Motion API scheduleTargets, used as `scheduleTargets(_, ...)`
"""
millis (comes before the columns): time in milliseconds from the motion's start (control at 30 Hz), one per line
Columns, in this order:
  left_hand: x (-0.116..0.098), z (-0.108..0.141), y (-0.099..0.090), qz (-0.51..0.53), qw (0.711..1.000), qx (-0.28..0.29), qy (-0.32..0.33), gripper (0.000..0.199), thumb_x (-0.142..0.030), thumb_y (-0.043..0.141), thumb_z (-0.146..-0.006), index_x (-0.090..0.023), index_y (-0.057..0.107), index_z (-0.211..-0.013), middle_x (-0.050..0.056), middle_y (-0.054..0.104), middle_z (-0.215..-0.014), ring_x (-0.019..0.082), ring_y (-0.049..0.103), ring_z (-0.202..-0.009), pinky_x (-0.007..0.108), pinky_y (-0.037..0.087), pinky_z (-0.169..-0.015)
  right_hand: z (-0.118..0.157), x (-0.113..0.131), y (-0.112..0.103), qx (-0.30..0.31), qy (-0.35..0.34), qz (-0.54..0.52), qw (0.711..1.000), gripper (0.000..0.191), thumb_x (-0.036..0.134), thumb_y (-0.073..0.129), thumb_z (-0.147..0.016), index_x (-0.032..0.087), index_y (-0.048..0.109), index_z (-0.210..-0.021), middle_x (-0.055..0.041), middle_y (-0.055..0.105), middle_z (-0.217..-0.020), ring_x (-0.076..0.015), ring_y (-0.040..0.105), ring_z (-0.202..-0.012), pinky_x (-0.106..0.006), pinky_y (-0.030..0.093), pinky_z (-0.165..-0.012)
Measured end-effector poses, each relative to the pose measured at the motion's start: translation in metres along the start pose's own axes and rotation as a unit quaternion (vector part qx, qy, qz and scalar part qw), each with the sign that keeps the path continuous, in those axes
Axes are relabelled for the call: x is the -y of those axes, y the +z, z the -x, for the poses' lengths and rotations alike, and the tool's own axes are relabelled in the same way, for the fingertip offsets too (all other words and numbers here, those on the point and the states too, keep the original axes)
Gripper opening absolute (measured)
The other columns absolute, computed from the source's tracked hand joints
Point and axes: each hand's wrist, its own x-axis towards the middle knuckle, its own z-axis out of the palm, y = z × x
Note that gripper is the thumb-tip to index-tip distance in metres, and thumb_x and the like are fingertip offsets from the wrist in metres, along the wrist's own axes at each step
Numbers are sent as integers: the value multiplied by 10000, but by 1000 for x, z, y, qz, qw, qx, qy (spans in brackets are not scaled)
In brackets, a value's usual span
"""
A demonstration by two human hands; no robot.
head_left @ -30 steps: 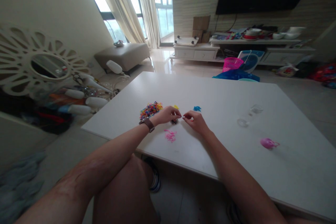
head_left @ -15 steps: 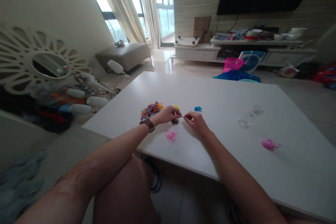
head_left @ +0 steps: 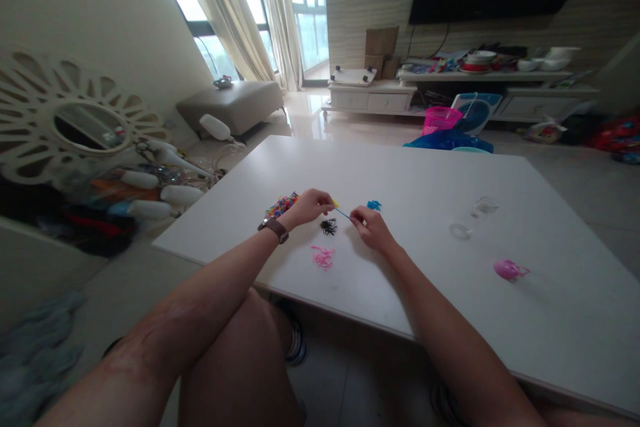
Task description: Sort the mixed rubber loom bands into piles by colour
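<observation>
A thin blue rubber band (head_left: 343, 213) is stretched between my two hands above the white table (head_left: 425, 187). My left hand (head_left: 316, 204) pinches its left end, and my right hand (head_left: 369, 225) pinches the other. Below my left hand lies a small pile of black rubber bands (head_left: 329, 227), with pink rubber bands (head_left: 323, 258) nearer the table's front edge. A mixed multicoloured pile (head_left: 281, 205) is partly hidden behind my left hand. A few yellow bands (head_left: 336, 203) show just past my left fingertips. Beyond my right hand sits a blue pile (head_left: 374, 205).
On the table's right side are a clear plastic container (head_left: 461, 231) and a pink object with a loop (head_left: 510, 270). A pink basket (head_left: 443, 120) stands past the far edge. A white lamp with several shades (head_left: 183, 195) is left of the table.
My hands have moved apart, drawing the band out into a longer line between them. The black pile is now uncovered. The whole view has shifted slightly.
</observation>
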Motion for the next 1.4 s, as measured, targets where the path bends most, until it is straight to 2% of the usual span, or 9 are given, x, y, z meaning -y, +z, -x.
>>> scheduleTargets(100,3,-3,-2,-3,999,-32,-3,103,-201,668,-783,-119,728,-766,34,684,-619,118,625,-590,213,468,-604,-1,2,-1,-15,6,-4,1000,119,202,521,-888,212,558,-774,-31,596,-739,-180,530,-678,-306,403,-658)
scheduleTargets(333,-1,-5,20,32,998,43,14,158,-253,664,-813,-112,734,-824,51,690,-637,133,643,-579,216,472,-568,0,-3,0,-39,5,17,999,107,197,511,-887,212,556,-791,-41,591,-758,-189,534,-702,-313,412,-683)
scheduleTargets(467,-1,-8,20,59,998,14,-4,164,-262,677,-803,-106,722,-827,59,689,-660,136,652,-593,218,483,-575,0,-15,-7,-84,36,39,995,103,200,515,-884,208,575,-800,-41,611,-777,-189,547,-718,-309,412,-689)
scheduleTargets(667,2,-7,11,47,998,-19,-21,191,-299,665,-807,-115,714,-806,58,683,-671,129,643,-597,210,476,-572,1,-40,-19,-162,129,82,975,122,243,546,-857,196,604,-760,-49,649,-761,-192,573,-707,-312,425,-703)
scheduleTargets(867,10,2,-1,12,998,-53,-38,218,-335,644,-800,-130,714,-807,52,684,-700,133,639,-596,218,468,-567,4,-52,-23,-201,196,128,951,129,258,572,-830,187,656,-764,-55,694,-748,-188,604,-689,-302,430,-693)
scheduleTargets(1000,24,10,-18,-13,987,-124,-102,208,-318,629,-782,-134,719,-814,56,703,-723,130,629,-576,225,466,-570,5,-56,-23,-207,213,144,944,129,262,594,-822,189,678,-759,-61,714,-757,-192,619,-695,-304,427,-697)
scheduleTargets(1133,39,18,-38,-58,959,-210,-183,228,-329,623,-765,-142,744,-816,57,722,-735,139,623,-607,232,462,-584,5,-61,-22,-206,213,155,942,169,291,586,-836,186,694,-757,-75,725,-768,-202,627,-704,-311,424,-697)
scheduleTargets(1267,47,28,-52,-40,947,-225,-226,264,-360,614,-761,-136,750,-800,59,715,-698,147,623,-609,234,457,-571,5,-62,-21,-203,221,161,940,202,331,590,-837,183,700,-755,-84,724,-757,-209,624,-695,-315,420,-684)
scheduleTargets(1400,50,37,-58,-46,940,-220,-256,245,-299,681,-691,-126,762,-845,59,706,-669,155,622,-613,233,443,-556,4,-59,-23,-211,228,161,936,240,392,617,-823,180,699,-748,-83,710,-728,-207,612,-671,-314,416,-669)
